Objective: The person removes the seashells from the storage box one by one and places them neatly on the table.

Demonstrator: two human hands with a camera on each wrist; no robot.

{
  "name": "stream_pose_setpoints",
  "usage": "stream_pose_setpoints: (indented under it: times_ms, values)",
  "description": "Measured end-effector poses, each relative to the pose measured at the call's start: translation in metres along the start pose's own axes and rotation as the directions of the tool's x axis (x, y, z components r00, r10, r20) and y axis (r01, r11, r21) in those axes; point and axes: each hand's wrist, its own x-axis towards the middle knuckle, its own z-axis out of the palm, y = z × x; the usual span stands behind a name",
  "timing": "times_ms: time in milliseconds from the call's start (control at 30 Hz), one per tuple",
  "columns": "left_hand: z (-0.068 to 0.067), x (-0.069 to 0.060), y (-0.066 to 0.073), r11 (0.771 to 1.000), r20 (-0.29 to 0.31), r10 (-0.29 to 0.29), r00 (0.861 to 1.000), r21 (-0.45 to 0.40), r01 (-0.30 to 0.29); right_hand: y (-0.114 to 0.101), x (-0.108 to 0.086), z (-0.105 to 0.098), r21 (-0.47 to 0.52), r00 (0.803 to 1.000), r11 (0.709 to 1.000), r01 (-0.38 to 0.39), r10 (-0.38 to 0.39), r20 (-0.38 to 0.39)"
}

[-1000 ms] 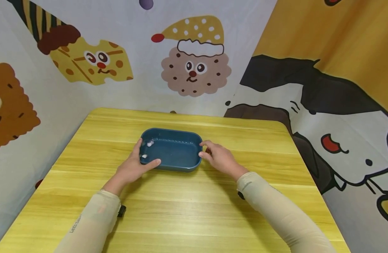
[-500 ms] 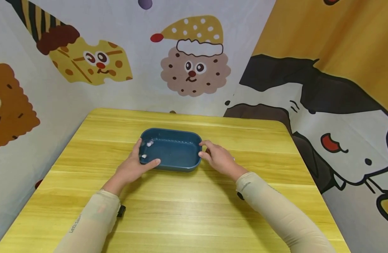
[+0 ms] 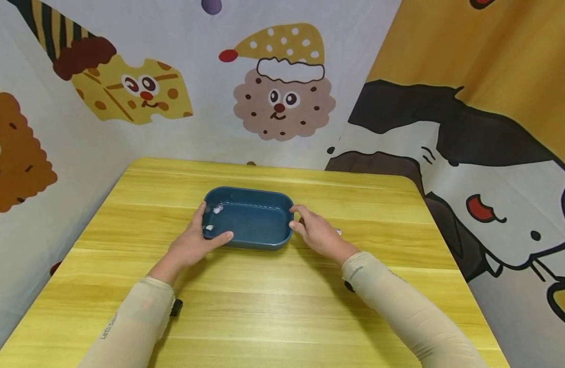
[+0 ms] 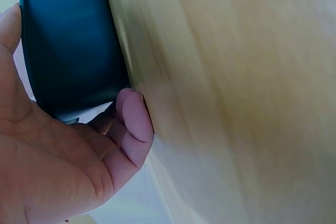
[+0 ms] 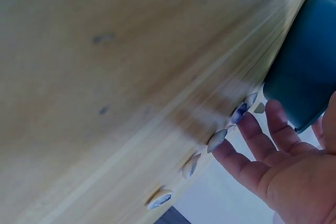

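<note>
A deep blue rectangular dish [image 3: 252, 220] with rounded corners rests on the wooden table, small whitish pieces [image 3: 218, 208] inside its left end. My left hand [image 3: 192, 245] holds that end, the thumb over the near rim and the fingers along the outer side; in the left wrist view, curled fingers [image 4: 137, 116] reach the dish's lower edge. At the opposite end, my right hand [image 3: 320, 232] holds the rim with thumb and index finger. Several small shells [image 5: 217, 140] lie on the table beside its other fingers, as the right wrist view shows; the head view mostly hides them.
The yellow wood-grain table [image 3: 273, 306] extends around the dish on all sides. Behind it hangs a cartoon-printed cloth [image 3: 282, 148], close to the table's far edge. A similar cloth runs along both sides.
The dish and my left hand stay in place. My right hand has shifted very slightly left, and a small white bit behind its wrist has come into sight.
</note>
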Motion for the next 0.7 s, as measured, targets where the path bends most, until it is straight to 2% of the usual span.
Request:
stream_pose_setpoints:
  times_ms: [333, 700]
  values:
    - [-0.0004, -0.0025, 0.0028, 1.0, 0.011, 0.002, 1.0, -0.015, -0.002, 0.0004, -0.0013, 0.005, -0.047, 0.999, 0.999, 0.015, -0.016, -0.027]
    - [-0.0022, 0.0014, -0.0053, 0.999, 0.001, 0.031, 1.0, -0.017, -0.031, -0.0033, -0.0011, 0.0065, -0.082, 0.999, 0.997, 0.007, -0.009, -0.03]
